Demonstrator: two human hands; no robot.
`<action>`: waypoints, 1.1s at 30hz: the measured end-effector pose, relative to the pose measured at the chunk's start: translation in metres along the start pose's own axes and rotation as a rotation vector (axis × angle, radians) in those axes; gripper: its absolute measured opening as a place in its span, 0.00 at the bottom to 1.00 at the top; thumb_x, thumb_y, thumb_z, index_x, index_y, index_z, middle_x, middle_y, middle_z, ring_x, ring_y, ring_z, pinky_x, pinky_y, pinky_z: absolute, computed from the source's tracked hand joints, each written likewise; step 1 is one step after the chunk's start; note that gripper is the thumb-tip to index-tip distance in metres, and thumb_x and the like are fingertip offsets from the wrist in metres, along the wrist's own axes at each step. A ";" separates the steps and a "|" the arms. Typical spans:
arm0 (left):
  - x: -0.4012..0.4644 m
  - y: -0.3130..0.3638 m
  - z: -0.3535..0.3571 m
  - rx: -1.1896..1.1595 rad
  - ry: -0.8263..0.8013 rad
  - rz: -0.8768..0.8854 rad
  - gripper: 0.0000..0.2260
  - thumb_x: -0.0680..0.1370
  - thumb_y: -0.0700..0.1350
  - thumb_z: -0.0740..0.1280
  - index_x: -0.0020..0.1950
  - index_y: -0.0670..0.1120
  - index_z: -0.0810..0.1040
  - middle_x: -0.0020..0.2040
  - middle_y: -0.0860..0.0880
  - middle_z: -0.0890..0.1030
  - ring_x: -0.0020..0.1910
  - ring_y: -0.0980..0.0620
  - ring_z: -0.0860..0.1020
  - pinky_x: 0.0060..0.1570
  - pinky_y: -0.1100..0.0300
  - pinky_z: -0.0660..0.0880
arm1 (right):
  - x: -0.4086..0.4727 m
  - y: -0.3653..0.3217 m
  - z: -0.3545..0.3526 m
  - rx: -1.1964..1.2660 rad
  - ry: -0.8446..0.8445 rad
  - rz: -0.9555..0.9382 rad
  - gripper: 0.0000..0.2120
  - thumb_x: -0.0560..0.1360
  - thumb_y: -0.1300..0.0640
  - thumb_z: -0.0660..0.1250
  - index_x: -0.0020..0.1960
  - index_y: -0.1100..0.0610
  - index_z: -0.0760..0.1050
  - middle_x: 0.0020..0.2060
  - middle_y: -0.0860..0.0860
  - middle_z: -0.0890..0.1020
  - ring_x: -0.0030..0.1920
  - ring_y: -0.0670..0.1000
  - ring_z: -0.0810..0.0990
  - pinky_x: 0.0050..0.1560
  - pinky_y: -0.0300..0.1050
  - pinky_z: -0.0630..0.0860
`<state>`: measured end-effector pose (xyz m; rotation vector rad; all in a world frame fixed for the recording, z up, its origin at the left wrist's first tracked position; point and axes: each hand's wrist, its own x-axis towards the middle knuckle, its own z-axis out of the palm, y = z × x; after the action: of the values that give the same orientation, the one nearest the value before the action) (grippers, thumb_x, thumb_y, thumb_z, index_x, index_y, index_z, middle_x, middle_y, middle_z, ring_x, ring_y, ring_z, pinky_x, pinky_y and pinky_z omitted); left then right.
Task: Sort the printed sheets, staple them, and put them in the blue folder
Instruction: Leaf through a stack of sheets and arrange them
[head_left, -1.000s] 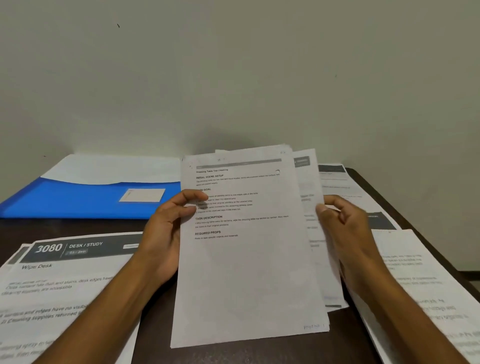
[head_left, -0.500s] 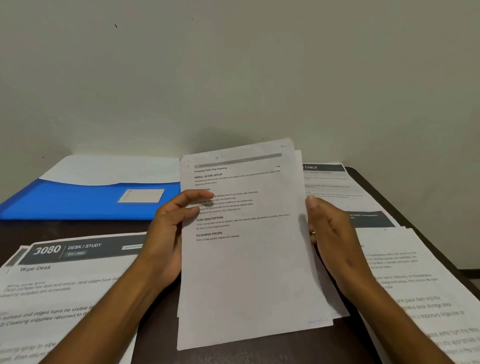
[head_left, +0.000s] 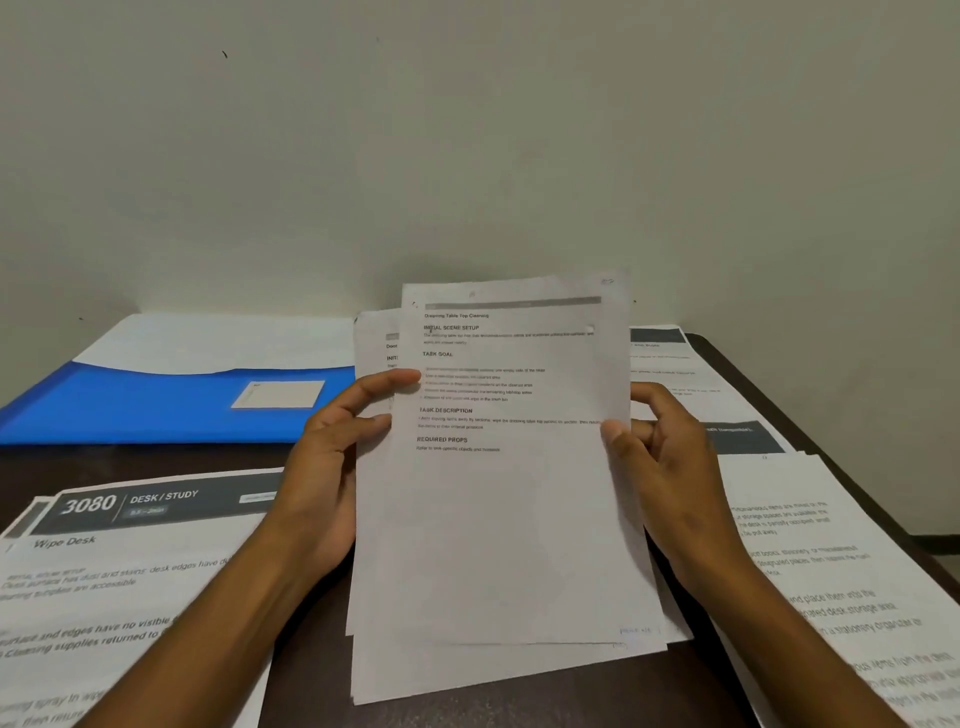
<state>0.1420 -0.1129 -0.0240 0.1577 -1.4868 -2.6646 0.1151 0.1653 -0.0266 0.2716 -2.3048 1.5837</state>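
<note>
front sheet (head_left: 511, 493) now offset right between left hand (head_left: 332, 467) and right hand (head_left: 670, 467)

The held sheet (head_left: 509, 493) reads "TASK GOAL"; the left desk sheet (head_left: 130, 561) reads "3080 DESK / STUDY".

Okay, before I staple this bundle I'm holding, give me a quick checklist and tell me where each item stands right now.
1. Both hands hold the bundle: ok. The left hand grips its left edge, the right hand its right edge.
2. Sheet edges squared up: not ok. A back sheet sticks out to the left, and the bottom edges are staggered.
3. Top page faces you, upright: ok.
4. Stapler within reach: cannot tell. None is in view.
5. Blue folder ready: ok. It lies at the back left of the desk.
6. Page order correct: cannot tell. Only the top sheet is readable.
</note>
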 end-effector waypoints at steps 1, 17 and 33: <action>0.000 0.000 0.000 -0.005 0.005 -0.002 0.18 0.83 0.34 0.59 0.68 0.44 0.80 0.68 0.48 0.82 0.64 0.38 0.83 0.57 0.39 0.83 | 0.001 -0.002 -0.001 0.005 0.019 -0.005 0.10 0.85 0.57 0.64 0.65 0.49 0.75 0.46 0.45 0.89 0.47 0.45 0.88 0.45 0.38 0.83; -0.001 0.010 -0.005 -0.019 0.079 0.030 0.16 0.82 0.33 0.61 0.49 0.49 0.85 0.61 0.46 0.86 0.52 0.44 0.86 0.50 0.47 0.85 | 0.035 0.042 -0.104 0.257 1.020 0.343 0.12 0.79 0.56 0.64 0.38 0.49 0.67 0.38 0.49 0.77 0.36 0.50 0.75 0.41 0.47 0.76; 0.003 0.009 -0.005 -0.057 0.056 0.024 0.14 0.82 0.33 0.61 0.49 0.48 0.83 0.65 0.43 0.84 0.57 0.40 0.83 0.51 0.46 0.84 | 0.018 -0.002 -0.039 0.319 0.067 0.148 0.11 0.85 0.57 0.63 0.65 0.54 0.80 0.54 0.50 0.89 0.54 0.53 0.88 0.52 0.48 0.85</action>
<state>0.1402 -0.1222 -0.0191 0.2079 -1.3868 -2.6573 0.1055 0.2015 -0.0049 0.1218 -2.0565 2.0031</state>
